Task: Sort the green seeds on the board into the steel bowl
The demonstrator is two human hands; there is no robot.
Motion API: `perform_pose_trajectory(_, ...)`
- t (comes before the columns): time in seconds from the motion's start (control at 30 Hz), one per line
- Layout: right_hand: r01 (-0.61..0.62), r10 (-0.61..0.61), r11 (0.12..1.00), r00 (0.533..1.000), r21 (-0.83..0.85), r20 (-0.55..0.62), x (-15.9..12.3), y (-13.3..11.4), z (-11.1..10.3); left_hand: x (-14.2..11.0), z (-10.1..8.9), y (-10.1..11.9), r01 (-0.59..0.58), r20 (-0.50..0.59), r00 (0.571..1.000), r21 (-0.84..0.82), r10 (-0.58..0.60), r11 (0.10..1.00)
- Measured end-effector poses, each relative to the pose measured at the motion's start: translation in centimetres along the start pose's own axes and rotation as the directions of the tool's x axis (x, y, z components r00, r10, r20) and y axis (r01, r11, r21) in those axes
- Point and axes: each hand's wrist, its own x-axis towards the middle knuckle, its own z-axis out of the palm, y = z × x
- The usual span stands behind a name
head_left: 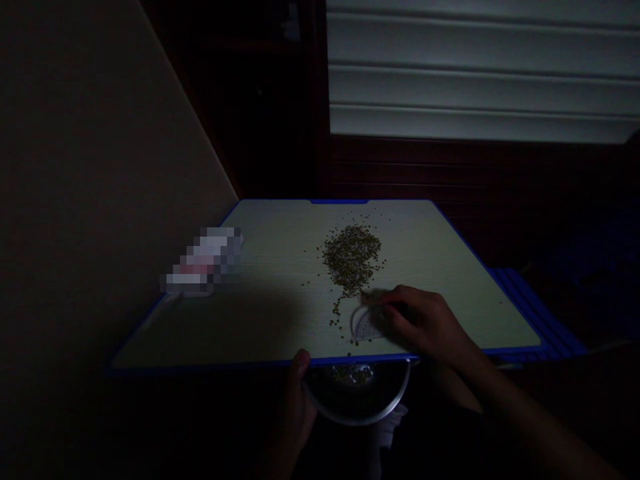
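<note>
A loose pile of small greenish-brown grains (351,257) lies on the pale tabletop (270,267), with a thin trail of them running to the near edge. My right hand (430,323) pinches a clear half-round protractor (367,325), which rests on the tabletop beside the trail. Just under the near edge is a round metal bowl (360,410) with some grains in its bottom. My left hand (301,400) grips the bowl at its left side, thumb up near the table edge; its other fingers are mostly hidden in the dark.
A white packet (205,263), partly blurred out, lies on the left side of the table. Blue trim (210,365) borders the tabletop. A wall (100,133) stands close on the left, and dark wooden furniture (320,160) is behind. Something blue and ridged (535,310) is at the right.
</note>
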Motion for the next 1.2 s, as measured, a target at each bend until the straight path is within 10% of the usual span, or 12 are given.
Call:
perform_pose_trajectory(0.83, 0.070, -0.101, 0.986, 0.972, 0.149, 0.211, 0.4, -1.0, -0.3, 0.2, -0.3, -0.1, 0.041, 0.031, 0.999, 0.056, -0.043, 0.998)
perform_pose_trajectory(1.2, -0.036, 0.031, 0.998, 0.995, 0.049, 0.093, 0.1, -0.2, -0.2, 0.0, -0.2, -0.1, 0.005, 0.018, 1.000, 0.023, -0.006, 1.000)
